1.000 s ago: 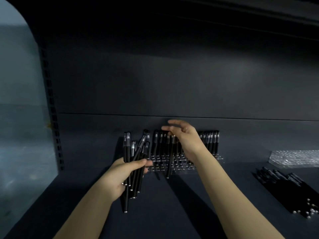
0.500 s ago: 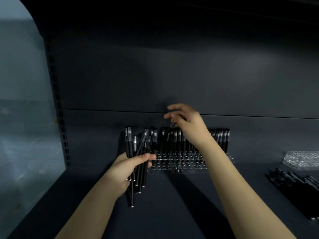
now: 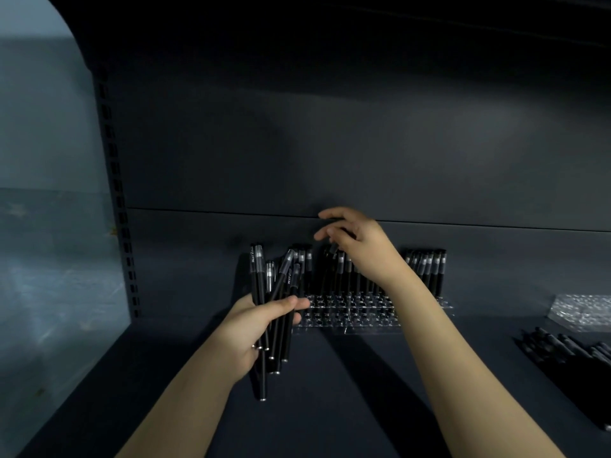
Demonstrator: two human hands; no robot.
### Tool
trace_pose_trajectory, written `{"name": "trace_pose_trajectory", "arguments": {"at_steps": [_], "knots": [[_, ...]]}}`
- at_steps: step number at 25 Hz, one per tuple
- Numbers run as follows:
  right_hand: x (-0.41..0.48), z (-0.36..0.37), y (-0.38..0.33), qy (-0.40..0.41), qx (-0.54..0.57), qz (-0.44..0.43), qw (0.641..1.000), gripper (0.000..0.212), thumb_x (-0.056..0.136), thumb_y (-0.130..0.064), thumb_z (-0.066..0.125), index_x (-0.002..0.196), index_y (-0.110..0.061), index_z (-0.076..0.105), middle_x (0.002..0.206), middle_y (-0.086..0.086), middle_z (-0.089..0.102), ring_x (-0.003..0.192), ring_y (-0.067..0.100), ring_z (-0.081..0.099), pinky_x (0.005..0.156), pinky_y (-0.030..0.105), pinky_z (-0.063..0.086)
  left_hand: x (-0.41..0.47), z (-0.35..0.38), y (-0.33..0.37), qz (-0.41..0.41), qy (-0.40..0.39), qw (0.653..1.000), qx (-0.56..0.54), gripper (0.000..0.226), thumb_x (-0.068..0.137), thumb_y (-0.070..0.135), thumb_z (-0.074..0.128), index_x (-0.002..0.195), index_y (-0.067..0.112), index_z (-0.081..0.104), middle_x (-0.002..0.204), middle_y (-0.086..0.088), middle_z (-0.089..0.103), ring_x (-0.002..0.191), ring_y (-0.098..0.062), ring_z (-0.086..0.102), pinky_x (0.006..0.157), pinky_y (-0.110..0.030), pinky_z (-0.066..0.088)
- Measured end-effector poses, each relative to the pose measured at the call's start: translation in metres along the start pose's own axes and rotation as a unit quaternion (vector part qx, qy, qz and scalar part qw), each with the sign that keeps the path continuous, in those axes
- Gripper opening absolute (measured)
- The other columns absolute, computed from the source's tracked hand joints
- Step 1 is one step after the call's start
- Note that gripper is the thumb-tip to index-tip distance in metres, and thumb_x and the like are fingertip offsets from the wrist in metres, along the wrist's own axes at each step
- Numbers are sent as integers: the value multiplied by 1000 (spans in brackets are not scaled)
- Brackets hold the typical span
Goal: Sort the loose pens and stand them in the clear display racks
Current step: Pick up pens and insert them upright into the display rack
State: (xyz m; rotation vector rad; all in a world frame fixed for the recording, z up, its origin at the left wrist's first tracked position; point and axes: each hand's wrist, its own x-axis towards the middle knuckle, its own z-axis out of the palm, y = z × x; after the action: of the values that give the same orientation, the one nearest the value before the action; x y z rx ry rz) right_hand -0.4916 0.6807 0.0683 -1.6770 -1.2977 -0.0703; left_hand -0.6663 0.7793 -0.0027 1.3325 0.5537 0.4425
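Observation:
My left hand (image 3: 254, 328) grips a bundle of several black pens (image 3: 276, 292), held upright just left of the clear display rack (image 3: 350, 317). The rack stands against the shelf's back wall, with a row of black pens (image 3: 426, 269) upright in its rear holes and its front holes bare. My right hand (image 3: 360, 246) hovers over the middle of the rack and pinches the top of one black pen (image 3: 330, 259), which leans slightly among the standing ones. Its lower end is hidden among them.
A second clear rack (image 3: 588, 309) lies at the far right of the dark shelf (image 3: 347, 391). In front of it lies a heap of loose black pens (image 3: 568, 355). A perforated upright (image 3: 117, 200) marks the shelf's left side.
My right hand has lifted its pen from in front of the rack up over the rack's middle, among the standing pens. My left hand has kept its bundle in place.

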Motion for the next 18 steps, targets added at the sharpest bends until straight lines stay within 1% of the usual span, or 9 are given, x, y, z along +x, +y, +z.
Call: {"name": "trace_pose_trajectory", "arguments": {"at_steps": [2,4,6,7,9,12,15,18], "knots": [[1,-3,2,-4,17,7,1000,27,98,-13,48,122,-22,55,92,-9,73,88,8,62,85,29,50,-1,1,2,2,-1,1000,-5,16,87,24,69,98,15,77,93,8,77,93,-8,68,70,-27,50],[1,-4,4,-10,19,12,1000,27,98,-13,49,122,-22,55,91,-8,73,87,9,62,85,30,50,-2,1,3,4,4,1000,-12,14,88,22,69,97,14,76,94,9,77,90,-5,68,67,-25,51],[1,1,5,-23,10,14,1000,25,97,-15,51,120,-22,55,92,-9,73,87,11,62,85,31,51,-3,1,4,1,12,1000,-16,14,88,21,68,97,14,76,90,9,77,83,-3,69,64,-23,51],[1,5,5,-21,3,13,1000,23,95,-15,54,117,-23,55,93,-9,73,86,13,63,84,33,51,-3,0,4,0,15,1000,-16,14,88,21,68,97,14,76,86,10,77,82,-2,69,63,-23,50],[0,14,7,7,-4,9,1000,21,89,-16,64,108,-21,55,95,-7,70,85,16,64,82,36,54,-3,-2,4,0,20,1000,-18,14,88,21,68,97,14,76,82,9,77,85,-5,68,63,-23,50],[0,24,10,42,-4,6,999,21,84,-13,71,93,-15,53,91,-1,65,78,13,67,74,36,57,-1,-4,4,2,23,999,-28,16,87,21,69,97,13,77,89,6,77,92,-9,68,67,-25,50],[0,26,15,53,-70,-9,996,14,83,-15,72,86,-14,58,83,-2,68,78,9,66,76,32,56,-2,-4,4,-7,23,999,-26,15,87,22,69,96,14,78,89,7,77,92,-8,67,66,-25,50],[-2,24,17,37,-121,-21,992,7,82,-13,72,83,-13,65,80,-3,68,78,10,64,76,30,54,-1,-3,3,-6,20,999,-41,14,87,20,69,97,13,77,94,7,77,94,-7,68,65,-24,50]]}}
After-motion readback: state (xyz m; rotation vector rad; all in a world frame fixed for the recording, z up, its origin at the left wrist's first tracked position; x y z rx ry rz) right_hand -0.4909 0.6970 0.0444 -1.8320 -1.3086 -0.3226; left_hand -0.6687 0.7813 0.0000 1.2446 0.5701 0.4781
